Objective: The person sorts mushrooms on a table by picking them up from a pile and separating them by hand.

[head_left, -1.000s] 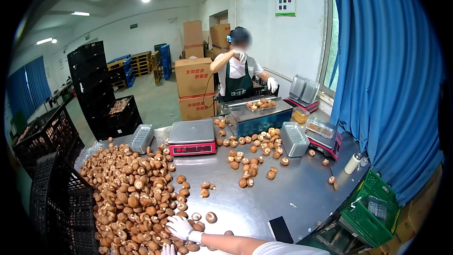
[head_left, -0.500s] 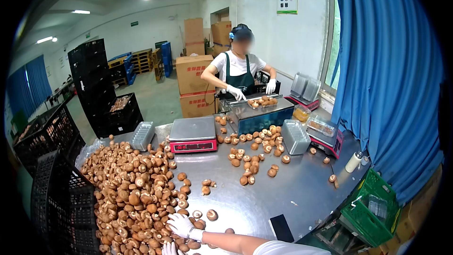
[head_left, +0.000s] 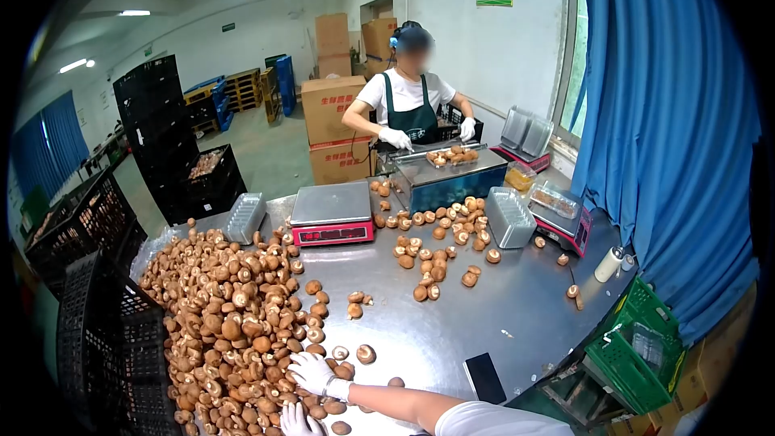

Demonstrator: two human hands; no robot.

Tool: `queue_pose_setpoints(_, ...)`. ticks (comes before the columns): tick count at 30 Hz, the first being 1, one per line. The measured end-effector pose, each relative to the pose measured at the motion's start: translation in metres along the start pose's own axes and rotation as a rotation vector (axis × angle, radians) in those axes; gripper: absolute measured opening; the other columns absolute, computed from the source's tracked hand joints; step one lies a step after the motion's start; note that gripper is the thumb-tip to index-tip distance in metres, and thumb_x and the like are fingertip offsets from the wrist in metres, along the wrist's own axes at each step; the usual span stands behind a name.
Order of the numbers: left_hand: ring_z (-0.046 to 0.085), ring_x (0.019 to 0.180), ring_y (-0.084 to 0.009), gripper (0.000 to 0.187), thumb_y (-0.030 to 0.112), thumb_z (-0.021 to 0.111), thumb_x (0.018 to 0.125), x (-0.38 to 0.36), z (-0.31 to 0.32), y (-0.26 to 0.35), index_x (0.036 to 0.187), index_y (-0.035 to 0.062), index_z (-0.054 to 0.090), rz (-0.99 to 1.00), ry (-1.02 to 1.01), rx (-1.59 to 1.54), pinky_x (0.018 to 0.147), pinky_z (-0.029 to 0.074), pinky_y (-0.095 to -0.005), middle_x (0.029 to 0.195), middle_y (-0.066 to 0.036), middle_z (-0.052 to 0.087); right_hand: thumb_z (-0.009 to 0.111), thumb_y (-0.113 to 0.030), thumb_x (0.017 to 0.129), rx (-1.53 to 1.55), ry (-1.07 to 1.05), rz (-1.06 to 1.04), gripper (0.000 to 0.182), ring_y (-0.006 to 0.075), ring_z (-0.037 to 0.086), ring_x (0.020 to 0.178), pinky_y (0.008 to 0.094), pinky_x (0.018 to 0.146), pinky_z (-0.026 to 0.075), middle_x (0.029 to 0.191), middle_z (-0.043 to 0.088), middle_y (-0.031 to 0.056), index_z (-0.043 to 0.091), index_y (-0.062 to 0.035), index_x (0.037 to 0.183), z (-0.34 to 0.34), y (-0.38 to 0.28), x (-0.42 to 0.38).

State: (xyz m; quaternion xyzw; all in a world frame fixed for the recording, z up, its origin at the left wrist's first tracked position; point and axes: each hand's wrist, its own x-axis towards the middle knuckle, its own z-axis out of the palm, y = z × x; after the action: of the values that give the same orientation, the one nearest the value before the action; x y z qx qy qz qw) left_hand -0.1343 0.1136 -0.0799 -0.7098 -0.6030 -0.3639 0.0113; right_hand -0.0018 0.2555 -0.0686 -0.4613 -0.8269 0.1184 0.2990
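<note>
A large heap of brown mushrooms (head_left: 230, 327) covers the left part of the metal table. My right hand (head_left: 313, 373), in a white glove, lies on the heap's right edge with its fingers stretched over the mushrooms. Below it, my left hand (head_left: 299, 421), also gloved, rests against the heap near the bottom of the view, fingers apart and the wrist cut off by the frame. Neither hand visibly grips a mushroom. Just right of my right hand, a loose mushroom (head_left: 366, 354) sits on the metal table (head_left: 452, 327).
A scale (head_left: 332, 214) and clear trays (head_left: 244, 218) stand beyond the heap. Across the table, a co-worker (head_left: 412, 101) handles a tray of mushrooms (head_left: 454, 157) on a wrapping machine (head_left: 448, 186). A phone (head_left: 484, 378) lies right of my arm. Black crates (head_left: 105, 339) flank the left edge.
My left hand has come further into view. My right hand has shifted slightly up in the view, still on the heap. The co-worker's hand has drawn back from the tray of mushrooms.
</note>
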Motion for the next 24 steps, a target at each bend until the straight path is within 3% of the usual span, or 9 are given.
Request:
queue_pose_setpoints(6,0.051,0.113,-0.0395,0.036,0.018,0.052,0.086,0.009,-0.017,0.021,0.119,0.0015,0.057,0.021,-0.015,0.024,0.100,0.037,-0.0477,0.120,-0.022,0.057,0.054,-0.026,0.086,-0.002,-0.007,0.002,0.028,0.0307,0.045,0.115,0.0458,0.092,0.039,0.122,0.051,0.0105,0.060,-0.0112,0.109,0.003,0.001,0.000)
queue_pose_setpoints(15,0.050,0.115,-0.0396,0.037,0.018,0.052,0.086,0.003,-0.004,0.004,0.119,0.0015,0.057,-0.004,-0.010,0.020,0.101,0.035,-0.0474,0.122,-0.022,0.056,0.054,-0.027,0.086,-0.009,-0.001,0.009,0.026,0.0292,0.046,0.114,0.0447,0.091,0.039,0.123,0.051,0.0088,0.060,-0.0121,0.107,0.007,0.002,0.001)
queue_pose_setpoints(18,0.049,0.116,-0.0388,0.037,0.019,0.051,0.087,0.004,-0.007,0.008,0.119,0.0017,0.058,0.008,0.010,0.002,0.102,0.035,-0.0470,0.124,-0.021,0.055,0.054,-0.029,0.086,-0.062,0.078,-0.038,0.022,0.0272,0.050,0.105,0.0436,0.082,0.043,0.114,0.054,0.0079,0.061,-0.0123,0.098,0.002,0.003,0.006)
queue_pose_setpoints(21,0.048,0.117,-0.0385,0.037,0.017,0.052,0.086,-0.003,-0.012,0.004,0.119,0.0013,0.057,-0.051,-0.025,0.006,0.103,0.033,-0.0463,0.124,-0.021,0.055,0.052,-0.033,0.087,-0.167,-0.135,-0.131,0.021,0.0263,0.054,0.088,0.0421,0.067,0.044,0.093,0.054,0.0065,0.058,-0.0131,0.087,0.001,0.012,0.014)
queue_pose_setpoints(22,0.049,0.116,-0.0391,0.037,0.016,0.052,0.086,0.000,-0.017,0.013,0.120,0.0009,0.056,-0.042,-0.011,0.012,0.103,0.034,-0.0460,0.124,-0.023,0.055,0.052,-0.032,0.087,-0.152,-0.162,-0.136,0.021,0.0265,0.055,0.087,0.0429,0.067,0.044,0.093,0.055,0.0077,0.059,-0.0129,0.088,-0.007,0.011,0.014)
queue_pose_setpoints(24,0.047,0.120,-0.0336,0.045,0.020,0.055,0.076,-0.008,0.013,-0.010,0.117,0.0018,0.057,-0.050,-0.007,0.099,0.104,0.030,-0.0463,0.124,-0.018,0.055,0.052,-0.029,0.086,-0.196,-0.183,-0.160,0.018,0.0274,0.056,0.086,0.0419,0.063,0.046,0.090,0.055,0.0085,0.060,-0.0129,0.089,-0.022,0.011,0.008)
